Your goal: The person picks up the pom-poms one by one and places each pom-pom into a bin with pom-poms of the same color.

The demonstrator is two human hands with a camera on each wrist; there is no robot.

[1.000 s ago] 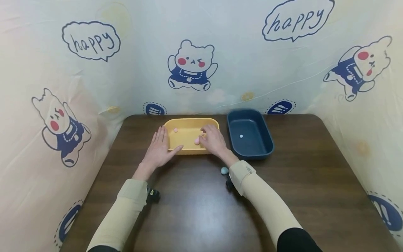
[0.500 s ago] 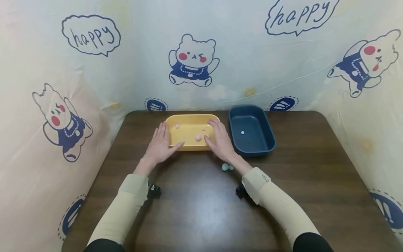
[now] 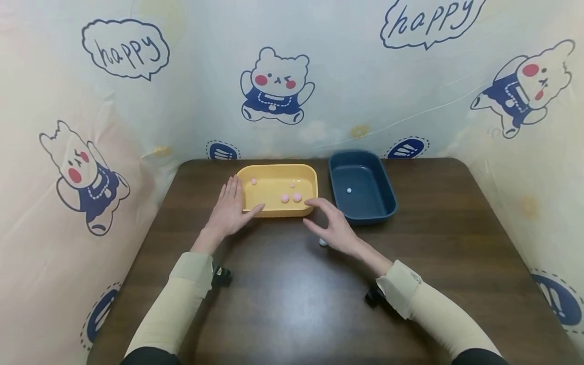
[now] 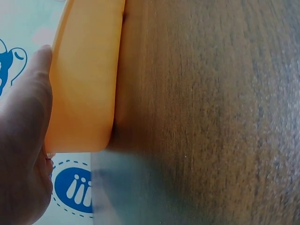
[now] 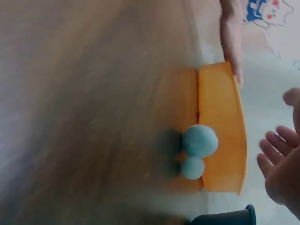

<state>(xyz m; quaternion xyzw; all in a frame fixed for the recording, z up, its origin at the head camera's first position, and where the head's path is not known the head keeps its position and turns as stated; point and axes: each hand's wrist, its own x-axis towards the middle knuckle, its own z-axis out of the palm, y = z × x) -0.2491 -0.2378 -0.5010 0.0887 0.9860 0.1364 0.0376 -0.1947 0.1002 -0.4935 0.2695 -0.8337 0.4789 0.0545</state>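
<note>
A yellow tray (image 3: 260,200) holds several pink balls, one of them a larger ball (image 3: 297,197) near its right end. My left hand (image 3: 225,210) lies with straight fingers against the tray's left end, thumb along the front edge. My right hand (image 3: 335,228) hovers off the tray's front right corner, thumb and fingers spread, holding nothing. Under it, partly hidden in the head view, is a pale blue ball (image 3: 323,242). The right wrist view shows two such balls side by side, a larger one (image 5: 200,140) and a smaller one (image 5: 192,168).
To the right of the yellow tray stands a dark blue tray (image 3: 388,203) with a small whitish ball (image 3: 349,190) inside. Both trays are on a brown wooden table (image 3: 283,284). A cloth printed with bears (image 3: 276,86) hangs behind and at the sides.
My right hand has left the yellow tray and moved toward the front right, over the blue balls. A larger pink ball it was covering is now in view. My left hand stays at the tray.
</note>
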